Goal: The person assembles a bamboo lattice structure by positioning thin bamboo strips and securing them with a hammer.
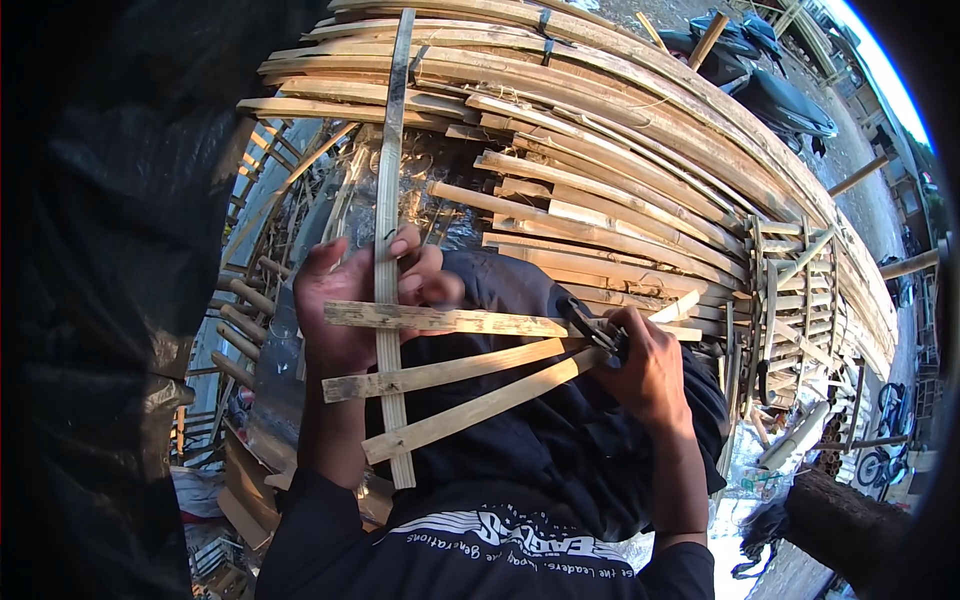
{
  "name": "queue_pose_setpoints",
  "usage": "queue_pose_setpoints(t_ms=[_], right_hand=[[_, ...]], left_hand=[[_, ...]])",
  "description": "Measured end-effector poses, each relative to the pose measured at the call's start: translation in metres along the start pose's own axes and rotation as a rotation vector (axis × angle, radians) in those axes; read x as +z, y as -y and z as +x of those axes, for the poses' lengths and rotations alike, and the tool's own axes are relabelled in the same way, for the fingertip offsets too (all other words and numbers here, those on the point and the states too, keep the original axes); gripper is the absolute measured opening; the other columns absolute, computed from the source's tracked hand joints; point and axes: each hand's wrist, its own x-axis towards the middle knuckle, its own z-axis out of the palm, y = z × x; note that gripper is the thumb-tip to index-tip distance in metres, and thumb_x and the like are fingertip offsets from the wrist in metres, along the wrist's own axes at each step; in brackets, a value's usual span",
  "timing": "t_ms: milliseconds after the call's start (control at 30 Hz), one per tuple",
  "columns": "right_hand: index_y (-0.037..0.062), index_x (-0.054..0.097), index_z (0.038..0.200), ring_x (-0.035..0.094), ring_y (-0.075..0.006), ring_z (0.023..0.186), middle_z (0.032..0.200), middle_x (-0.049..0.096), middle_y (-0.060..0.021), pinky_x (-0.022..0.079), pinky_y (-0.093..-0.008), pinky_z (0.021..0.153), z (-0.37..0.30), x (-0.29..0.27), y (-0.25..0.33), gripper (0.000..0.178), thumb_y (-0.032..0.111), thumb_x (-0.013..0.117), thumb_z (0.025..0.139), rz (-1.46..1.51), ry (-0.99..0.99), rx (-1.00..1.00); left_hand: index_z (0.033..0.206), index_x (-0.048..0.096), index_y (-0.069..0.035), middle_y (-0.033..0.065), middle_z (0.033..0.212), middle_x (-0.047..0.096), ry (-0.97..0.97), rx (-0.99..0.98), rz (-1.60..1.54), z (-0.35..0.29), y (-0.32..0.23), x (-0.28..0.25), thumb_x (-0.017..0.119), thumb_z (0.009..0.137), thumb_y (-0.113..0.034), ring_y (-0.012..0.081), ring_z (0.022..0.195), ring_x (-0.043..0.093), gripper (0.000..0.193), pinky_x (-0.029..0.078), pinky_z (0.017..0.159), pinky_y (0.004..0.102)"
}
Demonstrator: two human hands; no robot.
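My left hand has its fingers curled round a long upright bamboo strip, with the thumb off to its left. Three shorter bamboo strips fan out leftward from my right hand: an upper one, a middle one and a lower one. They cross in front of the long strip, above my lap. My right hand is closed around their gathered right ends and a dark tool that looks like pliers. Its jaws are partly hidden by strips and fingers.
Long split bamboo lengths lie stacked beyond my knees, curving to the right. A bamboo frame stands at the right, near a thick dark log. Dark sheeting hangs at the left. Motorbikes are parked at the far right.
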Motion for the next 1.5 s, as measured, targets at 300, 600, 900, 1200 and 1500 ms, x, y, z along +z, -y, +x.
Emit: queue_pose_setpoints(t_ms=[300,600,900,1200,1500], right_hand=[[0.0064,0.059,0.099,0.069,-0.037,0.081,0.092,0.069,-0.0139,0.054,-0.0432,0.071,-0.137,-0.059,-0.044,0.038,0.0,0.075,0.065,-0.253,-0.16,0.376],[0.0026,0.059,0.098,0.065,-0.0379,0.082,0.089,0.065,-0.0159,0.051,-0.0441,0.075,-0.289,-0.014,-0.053,0.034,-0.003,0.069,0.066,-0.317,-0.235,0.871],[0.0043,0.059,0.104,0.066,-0.0408,0.085,0.096,0.066,-0.0164,0.051,-0.0481,0.073,-0.32,0.017,-0.054,0.037,-0.001,0.066,0.068,-0.229,-0.253,1.022],[0.0055,0.056,0.108,0.065,-0.0421,0.087,0.101,0.065,-0.0178,0.051,-0.0489,0.073,-0.289,0.008,-0.054,0.04,0.001,0.068,0.07,-0.204,-0.141,1.027],[0.0029,0.055,0.108,0.064,-0.0455,0.089,0.099,0.063,-0.0207,0.049,-0.0502,0.075,-0.278,0.011,-0.041,0.038,-0.001,0.068,0.072,-0.141,-0.117,1.055]], left_hand=[[0.154,0.022,0.004,0.0322,0.154,0.031,0.101,-0.428,-0.375,0.046,0.128,-0.04,0.033,0.093,-0.075,0.0523,0.146,0.023,0.101,0.015,0.117,0.069],[0.16,0.019,-0.008,0.0247,0.158,0.032,0.01,-0.813,-0.032,0.061,0.228,-0.087,0.012,0.098,-0.073,0.0461,0.14,0.04,0.09,0.039,0.111,0.0594],[0.153,0.028,-0.002,0.0209,0.139,0.054,-0.094,-0.858,0.188,0.036,0.257,-0.099,0.043,0.105,-0.049,0.0375,0.118,0.063,0.069,0.053,0.099,0.0529],[0.156,0.018,-0.002,0.0235,0.144,0.046,-0.055,-0.783,0.439,0.008,0.243,-0.092,0.073,0.09,-0.042,0.035,0.131,0.052,0.095,0.059,0.088,0.0513],[0.159,0.013,-0.007,0.0212,0.154,0.036,-0.212,-0.944,0.168,-0.06,0.237,-0.079,0.082,0.084,-0.029,0.0346,0.138,0.045,0.104,0.042,0.112,0.0485]])
